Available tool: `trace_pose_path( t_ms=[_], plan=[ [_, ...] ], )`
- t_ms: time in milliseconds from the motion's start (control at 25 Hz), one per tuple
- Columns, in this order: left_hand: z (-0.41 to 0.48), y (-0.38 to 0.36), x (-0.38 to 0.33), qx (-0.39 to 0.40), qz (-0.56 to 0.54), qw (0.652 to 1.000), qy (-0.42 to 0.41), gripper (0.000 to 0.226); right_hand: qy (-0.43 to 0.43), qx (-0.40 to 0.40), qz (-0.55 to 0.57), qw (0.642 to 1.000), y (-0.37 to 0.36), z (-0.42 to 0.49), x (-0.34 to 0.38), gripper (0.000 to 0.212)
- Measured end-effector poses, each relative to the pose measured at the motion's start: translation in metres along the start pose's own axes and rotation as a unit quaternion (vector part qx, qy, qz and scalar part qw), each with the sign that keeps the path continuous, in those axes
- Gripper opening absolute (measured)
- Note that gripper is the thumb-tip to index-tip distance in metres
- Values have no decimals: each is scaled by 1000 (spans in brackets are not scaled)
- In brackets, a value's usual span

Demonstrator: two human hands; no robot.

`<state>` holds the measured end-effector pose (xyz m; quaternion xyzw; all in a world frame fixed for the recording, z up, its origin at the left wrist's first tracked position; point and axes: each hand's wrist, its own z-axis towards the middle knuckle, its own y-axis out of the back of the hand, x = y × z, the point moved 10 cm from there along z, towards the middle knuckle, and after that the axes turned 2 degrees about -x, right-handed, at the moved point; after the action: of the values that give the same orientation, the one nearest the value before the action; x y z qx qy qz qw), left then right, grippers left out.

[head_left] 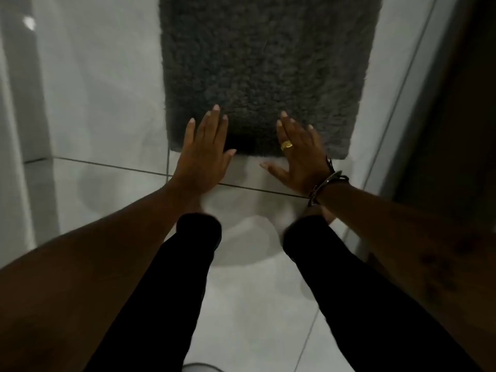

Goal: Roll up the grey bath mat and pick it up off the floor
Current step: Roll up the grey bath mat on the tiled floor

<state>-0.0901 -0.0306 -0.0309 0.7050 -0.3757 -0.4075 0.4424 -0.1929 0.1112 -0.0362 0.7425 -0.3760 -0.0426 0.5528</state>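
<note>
Both hands reach forward and down with the palms turned to the floor and all fingers stretched out and spread, holding nothing. The left hand [204,154] is over the near left corner of the grey shaggy rectangular bath mat [265,65]; its fingertips lie over the pile and its thumb points toward the near edge. The right hand [300,154] is over the same near edge, more to the right, with its fingertips over the pile and its thumb over the tile. From this view I cannot tell if the hands press on the mat or only hover just above it. The mat lies flat and unrolled on the glossy white tiled floor [107,108], and it runs away from the person to the top of the picture. The right hand wears a gold ring [286,145], and the right wrist has a dark metal bracelet [323,186]. Below the hands, two legs in black trousers [171,285] stand on the tiles near the mat's edge. A dark wooden surface [461,103] rises at the right side
</note>
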Motion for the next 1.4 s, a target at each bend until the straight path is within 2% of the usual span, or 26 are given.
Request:
trace_pose_path(
  t_ms=[120, 200, 280, 360, 480, 600, 720, 800, 920, 1040, 1120, 1200, 1320, 1400],
  plan=[
    [17, -106, 9, 5, 19, 999, -49, 79, 48, 34, -52, 997, -104, 33, -35, 94],
    [24, -152, 11, 0, 52, 996, -70, 88, 64, -9, -97, 993, -140, 44, -47, 95],
    [33, -163, 14, -22, 78, 994, -78, 94, 77, -69, -121, 987, -143, 49, -48, 91],
    [35, -160, 16, -59, 101, 988, -100, 90, 100, -120, -144, 977, -138, 49, -47, 82],
    [46, -141, 13, -98, 113, 982, -116, 71, 137, -190, -164, 958, -122, 57, -40, 62],
    [71, -107, 13, -141, 122, 980, -70, 46, 160, -247, -148, 944, -103, 68, -37, 37],
    [92, -77, 15, -176, 133, 975, -20, 41, 193, -286, -141, 928, -87, 71, -33, 33],
    [87, -74, 1, -203, 80, 974, -51, 42, 235, -303, -135, 914, -85, 70, -26, 25],
    [42, -100, -44, -172, 38, 973, -147, 46, 256, -293, -137, 911, -92, 72, -25, 10],
    [0, -154, -52, -86, 91, 968, -219, 58, 262, -290, -133, 911, -93, 72, -29, 18],
    [2, -171, -39, -75, 117, 962, -233, 65, 253, -299, -133, 910, -88, 75, -31, 25],
    [20, -166, -29, -107, 131, 959, -229, 67, 211, -302, -138, 919, -75, 88, -34, 30],
    [58, -143, -25, -127, 97, 963, -219, 68, 87, -271, -106, 953, -35, 109, -55, 41],
    [89, -127, -20, -119, 88, 972, -181, 70, 15, -280, -58, 958, -9, 102, -62, 40]
  ],
)
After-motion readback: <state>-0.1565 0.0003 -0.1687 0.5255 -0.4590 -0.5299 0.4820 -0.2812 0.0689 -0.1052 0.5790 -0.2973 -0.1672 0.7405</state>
